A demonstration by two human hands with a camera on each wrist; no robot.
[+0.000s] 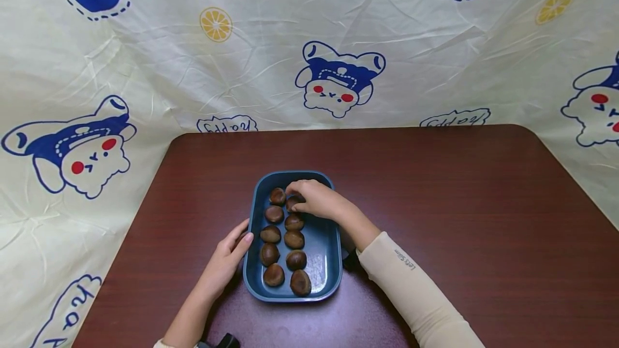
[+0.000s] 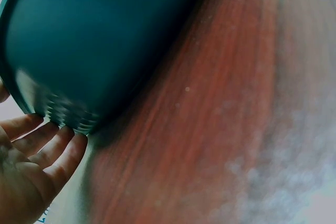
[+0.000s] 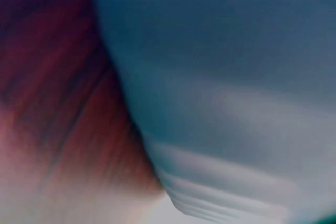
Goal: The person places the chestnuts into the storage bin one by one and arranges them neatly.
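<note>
A blue rectangular tray (image 1: 326,278) stands on the table with chestnuts in two lengthwise rows. My left hand (image 1: 227,254) holds the tray's left side, its thumb at the rim. In the left wrist view, the left hand's fingertips (image 2: 63,150) touch the outer wall. Inside the far end of the tray, my right hand (image 1: 316,199) pinches a chestnut (image 1: 292,203) at the top of the right row, partly hidden by the fingers. Left of it lies another chestnut (image 1: 277,196). The right wrist view catches only the tray's outer wall (image 3: 210,108), blurred, with no hand showing.
The dark red-brown wooden table (image 1: 435,203) extends to both sides of the tray. Behind it hangs a pale cloth (image 1: 271,79) printed with cartoon figures and orange slices. A small black object (image 1: 227,340) shows by the left forearm at the near edge.
</note>
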